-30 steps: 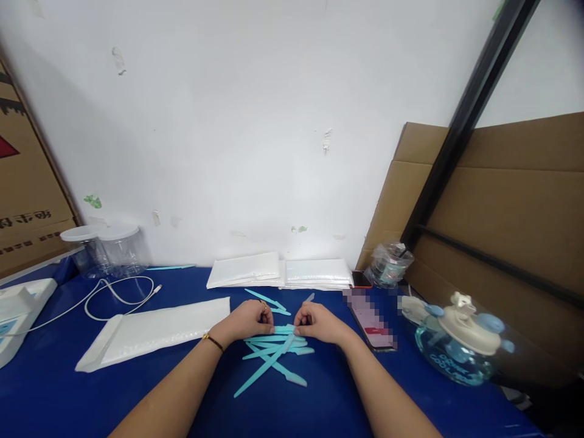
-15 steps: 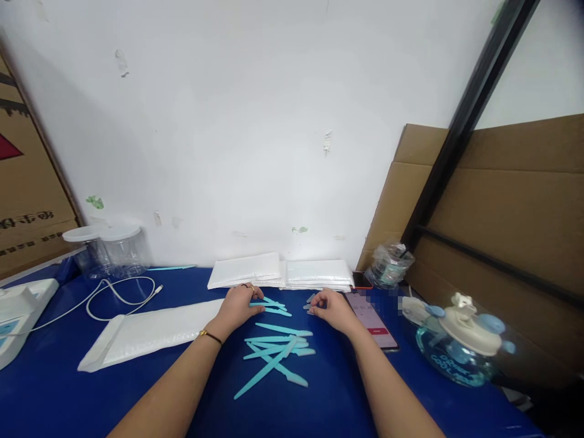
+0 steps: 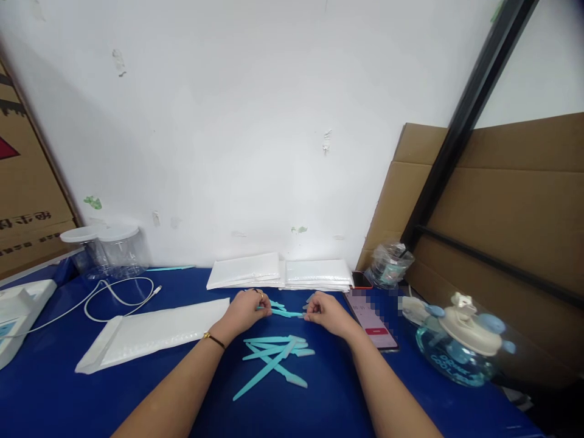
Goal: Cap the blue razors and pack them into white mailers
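My left hand (image 3: 250, 310) is closed around the handles of turquoise eyebrow razors (image 3: 283, 312), whose blade ends point right. My right hand (image 3: 325, 312) pinches the tip of one of these razors, so it spans the space between both hands. Its clear cover, if any, is hidden by the fingers. Small translucent caps (image 3: 310, 298) lie just behind the right fingertips, partly covered. In front of the hands, several more eyebrow razors (image 3: 274, 363) lie crossed in a loose pile on the blue table (image 3: 337, 395).
White padded mailers (image 3: 246, 267) are stacked by the wall, and a long mailer (image 3: 155, 333) lies left. A phone (image 3: 376, 331) is beside my right wrist, with a water bottle (image 3: 460, 347) further right. Lidded clear jars (image 3: 123, 252) and a white cable (image 3: 121, 298) occupy the left.
The rearmost razor has left the pile and is now between my hands. My left hand has shifted slightly right, and my right fingers have closed on the razor's tip.
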Tool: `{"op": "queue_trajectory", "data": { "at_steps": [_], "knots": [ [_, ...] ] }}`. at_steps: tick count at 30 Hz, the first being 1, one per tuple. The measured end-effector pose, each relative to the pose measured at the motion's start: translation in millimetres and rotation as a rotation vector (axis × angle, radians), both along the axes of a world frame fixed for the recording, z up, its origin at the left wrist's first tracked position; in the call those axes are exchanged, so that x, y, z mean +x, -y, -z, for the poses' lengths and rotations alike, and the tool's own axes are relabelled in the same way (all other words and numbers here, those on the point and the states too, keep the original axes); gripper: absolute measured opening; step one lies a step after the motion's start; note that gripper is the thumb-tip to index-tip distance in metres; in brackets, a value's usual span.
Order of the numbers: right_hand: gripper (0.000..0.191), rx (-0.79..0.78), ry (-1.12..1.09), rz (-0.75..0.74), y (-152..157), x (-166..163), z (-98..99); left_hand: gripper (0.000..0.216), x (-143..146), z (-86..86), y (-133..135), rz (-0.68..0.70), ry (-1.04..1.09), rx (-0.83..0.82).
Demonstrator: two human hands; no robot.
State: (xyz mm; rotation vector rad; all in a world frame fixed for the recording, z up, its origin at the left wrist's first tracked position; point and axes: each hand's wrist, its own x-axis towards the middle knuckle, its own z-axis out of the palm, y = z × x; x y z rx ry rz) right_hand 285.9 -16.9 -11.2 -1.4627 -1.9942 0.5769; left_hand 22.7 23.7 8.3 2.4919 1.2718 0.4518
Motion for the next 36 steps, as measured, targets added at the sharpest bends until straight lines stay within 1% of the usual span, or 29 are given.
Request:
{"op": "queue_trajectory", "data": {
  "at_steps": [4,6,7,9,11,13,14,16,19,21,22,24,26,28,30,32,34,35,36],
  "knots": [
    [0.014,0.032,0.000,0.203,-9.2,16.8,3.5,0.016,-15.5,-0.2,-11.4,-0.167,-0.045,0.010],
    [0.015,0.064,-0.003,0.237,-8.9,18.2,1.6,0.021,-18.0,-1.0,-10.9,-0.198,-0.043,0.053],
    [0.014,0.079,-0.010,0.221,-6.7,16.1,-1.0,0.027,-17.3,-2.0,-8.9,-0.194,-0.027,0.081],
    [0.012,0.073,-0.045,0.102,1.4,6.2,-8.6,0.033,-13.0,-4.9,-2.2,-0.143,0.021,0.086],
    [0.015,0.002,-0.076,-0.114,11.8,-8.5,-16.3,0.030,-6.8,-9.0,6.3,-0.049,0.056,0.013],
    [0.023,-0.065,-0.054,-0.311,20.6,-23.4,-20.6,0.030,-1.4,-13.2,14.6,0.029,0.072,-0.061],
    [0.026,-0.083,-0.027,-0.368,23.4,-29.6,-21.1,0.032,0.5,-15.3,18.4,0.054,0.075,-0.091],
    [0.026,-0.100,0.022,-0.408,25.8,-37.6,-19.6,0.036,2.5,-18.8,25.0,0.104,0.072,-0.158],
    [0.022,-0.103,0.008,-0.368,24.2,-39.2,-16.5,0.040,3.4,-22.6,33.2,0.226,0.048,-0.257],
    [0.021,-0.088,-0.054,-0.304,22.2,-35.5,-15.7,0.040,4.1,-23.4,36.4,0.294,0.025,-0.277],
    [0.021,-0.084,-0.089,-0.271,20.9,-32.5,-15.4,0.039,4.7,-23.0,36.7,0.305,0.010,-0.268],
    [0.022,-0.092,-0.146,-0.216,16.9,-24.1,-13.7,0.035,5.6,-20.8,33.7,0.269,-0.019,-0.201],
    [0.023,-0.105,-0.186,-0.141,10.3,-12.6,-9.5,0.031,5.1,-16.6,25.8,0.193,-0.037,-0.087],
    [0.023,-0.102,-0.208,-0.018,2.1,0.3,-3.5,0.030,2.7,-11.1,14.9,0.101,-0.042,0.025],
    [0.021,-0.092,-0.181,0.101,-4.8,10.9,1.4,0.029,-0.8,-5.3,4.6,0.018,-0.054,0.099],
    [0.021,-0.031,-0.108,0.186,-7.5,15.3,2.3,0.026,-3.9,-1.1,-1.7,-0.040,-0.056,0.144],
    [0.019,0.056,-0.057,0.193,-4.6,12.2,-1.0,0.026,-5.2,0.2,-2.4,-0.070,-0.027,0.172],
    [0.018,0.077,-0.048,0.151,-1.4,8.1,-3.5,0.028,-5.1,-0.4,-0.8,-0.073,0.000,0.176],
    [0.017,0.072,-0.044,0.078,2.4,2.9,-6.0,0.028,-4.5,-1.6,1.8,-0.063,0.027,0.166]
  ]
}}
